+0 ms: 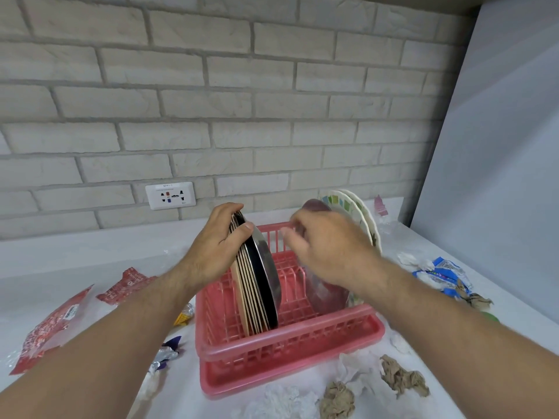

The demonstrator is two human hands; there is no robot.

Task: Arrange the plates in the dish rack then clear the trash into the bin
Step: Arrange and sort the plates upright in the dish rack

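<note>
Plates (257, 282) on edge, faces sideways

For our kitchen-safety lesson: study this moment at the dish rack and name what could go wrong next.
1. The left hand holds a whole stack of plates upright by its top edge alone; if the grip slackens, they could fan out or topple.
2. The right hand is on the maroon plate, close to the patterned plates leaning at the pink rack's right end; a knock might tip them out.
3. Crumpled paper surrounds the rack and could get swept off the counter.
</note>
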